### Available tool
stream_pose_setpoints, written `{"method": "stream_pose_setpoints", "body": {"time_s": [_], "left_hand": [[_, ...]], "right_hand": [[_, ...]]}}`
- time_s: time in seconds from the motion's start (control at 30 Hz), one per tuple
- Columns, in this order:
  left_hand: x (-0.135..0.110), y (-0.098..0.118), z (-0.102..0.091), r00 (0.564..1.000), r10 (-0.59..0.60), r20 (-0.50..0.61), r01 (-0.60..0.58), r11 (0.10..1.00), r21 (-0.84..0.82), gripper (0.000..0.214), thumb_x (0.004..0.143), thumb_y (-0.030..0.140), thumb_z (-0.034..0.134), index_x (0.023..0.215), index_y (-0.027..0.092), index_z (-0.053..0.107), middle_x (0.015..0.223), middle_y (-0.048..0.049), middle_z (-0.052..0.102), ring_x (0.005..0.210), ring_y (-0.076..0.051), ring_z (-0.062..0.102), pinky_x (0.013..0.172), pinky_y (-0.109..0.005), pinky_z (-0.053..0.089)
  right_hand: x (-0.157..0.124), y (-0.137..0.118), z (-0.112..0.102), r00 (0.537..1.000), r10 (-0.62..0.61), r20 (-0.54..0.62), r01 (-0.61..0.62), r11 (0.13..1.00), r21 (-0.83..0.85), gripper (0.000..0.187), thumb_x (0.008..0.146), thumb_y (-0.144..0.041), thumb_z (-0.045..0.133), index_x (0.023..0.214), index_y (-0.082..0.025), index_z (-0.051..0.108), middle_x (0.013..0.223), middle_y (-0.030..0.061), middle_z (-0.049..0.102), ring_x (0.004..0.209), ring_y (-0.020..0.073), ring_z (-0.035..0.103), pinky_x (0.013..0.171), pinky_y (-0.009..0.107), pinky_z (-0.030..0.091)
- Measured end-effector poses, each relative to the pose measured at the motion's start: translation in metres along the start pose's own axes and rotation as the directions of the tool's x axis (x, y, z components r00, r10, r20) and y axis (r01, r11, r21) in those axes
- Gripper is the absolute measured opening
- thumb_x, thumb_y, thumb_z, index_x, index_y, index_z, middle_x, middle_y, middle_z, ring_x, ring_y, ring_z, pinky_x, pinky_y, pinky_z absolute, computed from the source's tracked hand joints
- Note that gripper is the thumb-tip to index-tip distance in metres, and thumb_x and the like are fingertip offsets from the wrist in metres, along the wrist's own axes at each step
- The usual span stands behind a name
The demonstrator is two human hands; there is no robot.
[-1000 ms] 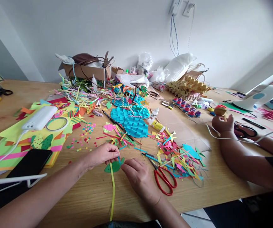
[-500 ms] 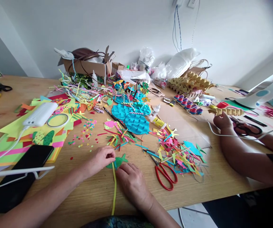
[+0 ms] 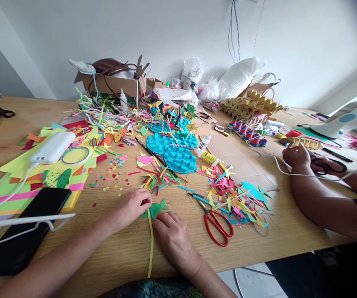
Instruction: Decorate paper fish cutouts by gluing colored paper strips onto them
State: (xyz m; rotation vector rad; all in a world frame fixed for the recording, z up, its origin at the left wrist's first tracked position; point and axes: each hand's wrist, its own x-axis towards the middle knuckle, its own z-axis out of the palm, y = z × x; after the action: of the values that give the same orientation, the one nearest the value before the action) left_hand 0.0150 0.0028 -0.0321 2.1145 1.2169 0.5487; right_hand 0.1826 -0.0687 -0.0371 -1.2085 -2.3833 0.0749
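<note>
A green paper fish (image 3: 157, 208) lies flat on the wooden table in front of me, with a short blue strip across it. My left hand (image 3: 137, 203) is closed in a pinch at the upper end of a yellow paper strip (image 3: 151, 248), over the fish's left part. From there the strip runs down toward the table's front edge. My right hand (image 3: 174, 238) rests with curled fingers on the fish's lower edge, holding it against the table; its fingertips are mostly hidden. Red-handled scissors (image 3: 218, 225) lie right of this hand.
Paper scraps (image 3: 228, 194) are heaped behind the scissors. Blue egg-carton pieces (image 3: 180, 159) and a glue bottle (image 3: 208, 157) lie farther back. Colored paper (image 3: 82, 188), a power bank (image 3: 52, 147) and a black phone (image 3: 26, 231) sit left. At right, a co-worker's hand (image 3: 298, 156) holds egg carton.
The view has shifted slightly. My hands, the fish and the yellow strip keep nearly the same places. At right, the co-worker's egg-carton piece has tilted and moved slightly.
</note>
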Motion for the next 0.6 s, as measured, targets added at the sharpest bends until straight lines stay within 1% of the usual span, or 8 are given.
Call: {"method": "stream_pose_setpoints", "body": {"time_s": [0.13, 0.33, 0.6], "left_hand": [[-0.0005, -0.001, 0.001, 1.0, 0.008, -0.012, -0.008, 1.0, 0.02, 0.014, 0.073, 0.009, 0.051, 0.062, 0.018, 0.053, 0.066, 0.0027, 0.052, 0.065, -0.013, 0.051, 0.058, -0.022, 0.036], [-0.0008, 0.0032, -0.0008, 1.0, 0.017, -0.011, -0.017, 0.999, 0.042, 0.017, 0.074, 0.009, 0.05, 0.061, 0.018, 0.05, 0.064, 0.0033, 0.05, 0.063, -0.013, 0.049, 0.056, -0.022, 0.035], [0.0003, 0.0029, -0.0007, 1.0, 0.025, -0.011, -0.024, 0.997, 0.068, 0.016, 0.074, 0.008, 0.05, 0.061, 0.018, 0.051, 0.065, 0.0026, 0.051, 0.064, -0.013, 0.05, 0.057, -0.022, 0.035]], "right_hand": [[0.0009, 0.0001, 0.0015, 1.0, -0.005, 0.004, 0.005, 1.0, -0.005, 0.012, 0.086, -0.017, 0.053, 0.075, -0.017, 0.057, 0.076, 0.0012, 0.059, 0.072, 0.0156, 0.051, 0.064, 0.027, 0.04], [0.0006, -0.0005, 0.0022, 1.0, -0.01, -0.015, 0.01, 1.0, -0.003, 0.019, 0.09, -0.017, 0.046, 0.074, -0.018, 0.057, 0.074, 0.0017, 0.058, 0.069, 0.015, 0.05, 0.062, 0.026, 0.038], [0.0011, -0.0014, 0.001, 1.0, -0.008, -0.015, 0.008, 1.0, -0.001, 0.018, 0.089, -0.018, 0.048, 0.074, -0.017, 0.057, 0.075, 0.0014, 0.058, 0.07, 0.0151, 0.049, 0.062, 0.027, 0.038]]}}
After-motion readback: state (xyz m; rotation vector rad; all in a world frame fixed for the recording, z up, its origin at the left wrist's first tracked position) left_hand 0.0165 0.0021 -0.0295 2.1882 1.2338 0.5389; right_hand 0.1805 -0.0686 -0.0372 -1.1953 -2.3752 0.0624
